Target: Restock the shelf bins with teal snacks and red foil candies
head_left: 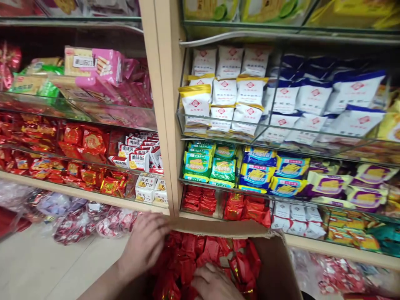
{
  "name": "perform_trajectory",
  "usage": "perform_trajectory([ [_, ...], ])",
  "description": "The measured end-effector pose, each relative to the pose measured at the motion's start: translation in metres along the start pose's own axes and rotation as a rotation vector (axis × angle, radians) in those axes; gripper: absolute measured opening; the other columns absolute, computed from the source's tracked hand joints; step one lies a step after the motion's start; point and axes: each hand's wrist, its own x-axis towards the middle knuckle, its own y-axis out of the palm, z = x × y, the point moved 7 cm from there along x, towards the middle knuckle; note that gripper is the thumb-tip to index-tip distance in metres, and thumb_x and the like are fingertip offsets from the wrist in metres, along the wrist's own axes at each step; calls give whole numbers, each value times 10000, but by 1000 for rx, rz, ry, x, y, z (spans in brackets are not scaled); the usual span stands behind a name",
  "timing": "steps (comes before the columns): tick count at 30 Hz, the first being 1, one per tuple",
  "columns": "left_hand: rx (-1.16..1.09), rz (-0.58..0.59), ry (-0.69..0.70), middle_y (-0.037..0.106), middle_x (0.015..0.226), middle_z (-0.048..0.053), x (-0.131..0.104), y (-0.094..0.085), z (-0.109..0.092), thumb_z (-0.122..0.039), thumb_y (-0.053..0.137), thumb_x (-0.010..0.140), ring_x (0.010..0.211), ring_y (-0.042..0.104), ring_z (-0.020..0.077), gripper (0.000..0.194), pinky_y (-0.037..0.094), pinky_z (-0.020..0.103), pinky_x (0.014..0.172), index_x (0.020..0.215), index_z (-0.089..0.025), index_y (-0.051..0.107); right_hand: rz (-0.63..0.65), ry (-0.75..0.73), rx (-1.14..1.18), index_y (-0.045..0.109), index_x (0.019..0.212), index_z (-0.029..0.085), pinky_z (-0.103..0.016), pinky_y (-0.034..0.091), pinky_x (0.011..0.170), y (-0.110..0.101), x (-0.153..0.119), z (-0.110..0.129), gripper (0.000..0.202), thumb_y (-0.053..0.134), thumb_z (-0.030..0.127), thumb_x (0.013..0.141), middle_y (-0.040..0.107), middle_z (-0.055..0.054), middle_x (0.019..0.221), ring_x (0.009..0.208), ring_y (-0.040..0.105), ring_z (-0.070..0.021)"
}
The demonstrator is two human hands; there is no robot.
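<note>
A cardboard box (pixel 276 266) stands at the bottom centre, filled with shiny red wrapped snack packets (pixel 187 258). At its back left corner is my left hand (pixel 145 243), slightly blurred, with its fingers stretched toward the back flap and nothing seen in them. Inside the box, my right hand (pixel 215 283) lies low among the packets, fingers bent together over them. Its fingertips are partly hidden, and how many packets it grips does not show.
Beyond the box rise shelves with clear bins of white packets (pixel 223 91), green packets (pixel 223 171) and red packets (pixel 200 200). A wooden upright (pixel 162 104) divides them from the left shelves. Plastic bags of snacks (pixel 78 221) lie on the tiled floor (pixel 62 266).
</note>
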Motion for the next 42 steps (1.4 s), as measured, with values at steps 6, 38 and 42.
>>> perform_trajectory([
  [6,-21,75,100,592,1039,9,-18,29,-58,-68,417,676,1135,360,247,338,158,549,1000,869,-279,598,-43,478,-49,419,1248,146,-419,386,924,65,7,-67,611,282,-81,698,404,-151,1308,1170,404,-284],
  [38,-1480,74,-1074,465,498,-53,-31,96,-81,-498,542,701,427,390,55,357,394,191,429,655,-144,524,-849,420,1560,528,673,193,-224,391,566,-10,-51,-37,203,616,375,688,536,44,590,548,473,-97],
  [42,-1630,20,-1077,558,605,-24,-27,91,-88,-449,560,713,537,491,78,303,403,189,518,716,-146,567,-935,401,1436,577,762,214,-294,450,672,-16,-62,-38,141,618,331,695,622,-1,743,698,566,-151],
])
